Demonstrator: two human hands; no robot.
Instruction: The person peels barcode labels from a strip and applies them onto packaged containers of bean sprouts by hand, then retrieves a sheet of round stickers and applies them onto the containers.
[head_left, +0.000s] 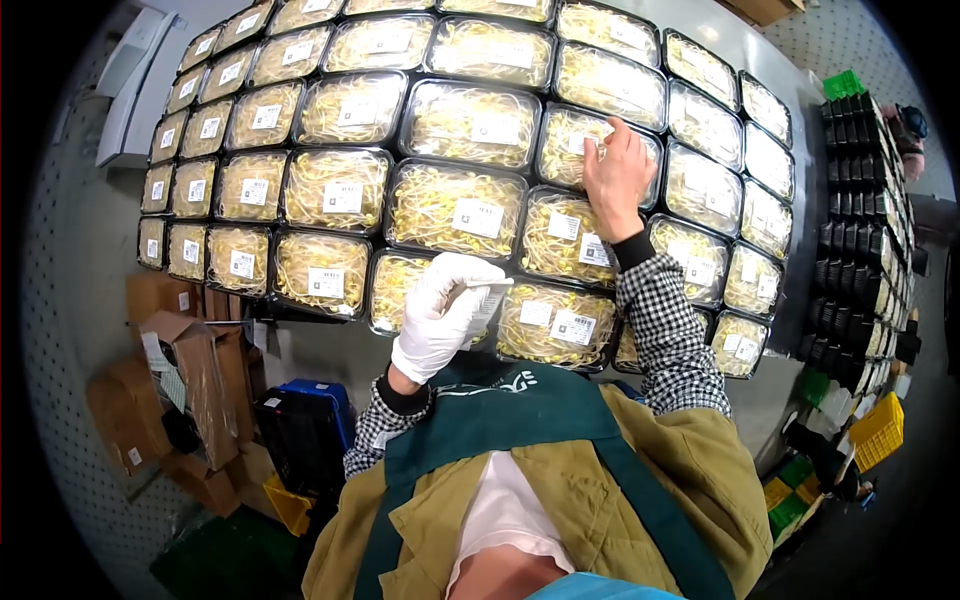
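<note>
My left hand [436, 315], in a white glove, is closed on a thin stack of labels [490, 302] over a bean sprout pack near the table's front edge. My right hand [616, 178] is bare, with thumb and fingers apart, and rests over the lid of another bean sprout pack [560, 165]. A white label [578, 144] lies just left of its thumb. Nearer to me, one pack [550, 205] carries two labels, and so does the front pack [520, 335]. The pack to their left [425, 215] shows a single label.
Rows of clear-lidded sprout packs in black trays cover the metal table [805, 200]. Tall stacks of black trays [850, 240] stand at the right, near a yellow crate [877, 432]. Cardboard boxes [125, 410] and a blue-black bin [305, 430] sit lower left.
</note>
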